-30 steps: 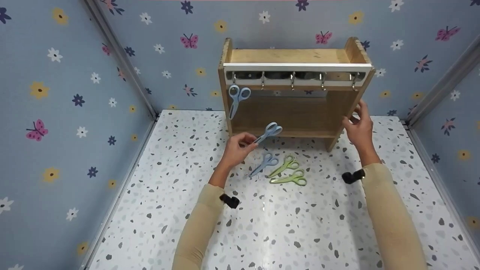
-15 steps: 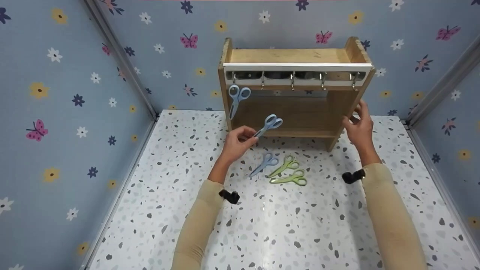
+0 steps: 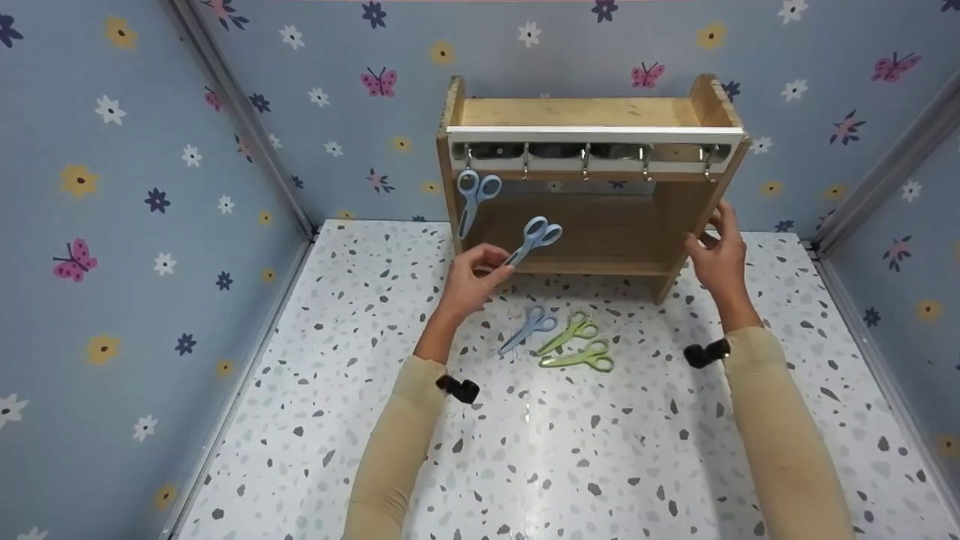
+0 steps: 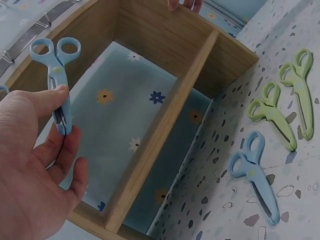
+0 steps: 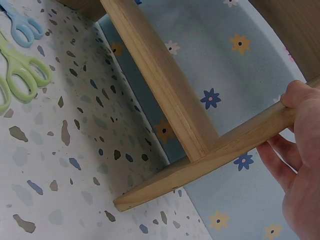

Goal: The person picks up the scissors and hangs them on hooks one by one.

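Observation:
My left hand [image 3: 471, 283] pinches a pair of blue scissors [image 3: 534, 234] by the blade end, handle loops pointing up and away, in front of the wooden rack [image 3: 577, 266]. In the left wrist view the thumb lies on these blue scissors [image 4: 59, 75] with fingers behind. My right hand [image 3: 718, 253] grips the rack's right side panel [image 5: 240, 141], thumb on one face and fingers on the other. Another pair of blue scissors [image 3: 470, 201] hangs from the leftmost hook [image 3: 468, 156]. On the table lie blue scissors [image 4: 254, 177] and two green pairs, the nearer green scissors [image 3: 581, 355] among them.
Several metal hooks [image 3: 585, 163] line the white rail [image 3: 592, 133] across the rack's front. The speckled tabletop [image 3: 585, 457] spreads before the rack. Flowered panels [image 3: 150, 225] enclose the left, back and right sides.
My left hand has lifted the blue scissors up and toward the rack, slightly leftward. The right hand stays on the side panel, and the scissors on the table have not moved.

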Demonstrator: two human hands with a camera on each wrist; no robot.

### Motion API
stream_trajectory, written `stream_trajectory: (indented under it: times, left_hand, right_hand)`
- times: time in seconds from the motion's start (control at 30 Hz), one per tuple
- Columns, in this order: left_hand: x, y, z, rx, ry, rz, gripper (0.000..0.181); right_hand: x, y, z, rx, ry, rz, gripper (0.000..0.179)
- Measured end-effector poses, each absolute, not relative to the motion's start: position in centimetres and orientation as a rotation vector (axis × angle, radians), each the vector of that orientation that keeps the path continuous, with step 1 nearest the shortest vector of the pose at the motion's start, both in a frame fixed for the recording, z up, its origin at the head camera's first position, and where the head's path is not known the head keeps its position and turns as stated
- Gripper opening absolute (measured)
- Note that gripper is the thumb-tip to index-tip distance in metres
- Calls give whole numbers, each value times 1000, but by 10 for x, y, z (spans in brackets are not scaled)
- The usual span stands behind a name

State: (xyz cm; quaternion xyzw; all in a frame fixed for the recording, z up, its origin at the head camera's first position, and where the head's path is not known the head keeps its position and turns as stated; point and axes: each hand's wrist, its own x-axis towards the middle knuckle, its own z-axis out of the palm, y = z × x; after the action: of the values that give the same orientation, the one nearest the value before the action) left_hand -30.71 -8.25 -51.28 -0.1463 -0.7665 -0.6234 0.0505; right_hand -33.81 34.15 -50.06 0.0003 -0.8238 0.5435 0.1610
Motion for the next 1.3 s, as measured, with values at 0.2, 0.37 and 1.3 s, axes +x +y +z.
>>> stream_trajectory:
  times: [0.2,0.37,1.3]
  left_hand:
    - [-310,-82,-509,-460,-2293,-1920,17]
    - [-312,-82,-506,-492,-2262,-1934,18]
    - [-319,-74,-484,-408,-2160,-2034,19]
  right_hand:
    - [-340,343,-503,5,-2345,1548,78]
    - [-338,343,-502,24,-2339,1542,77]
    - [-342,343,-505,12,-2331,1523,77]
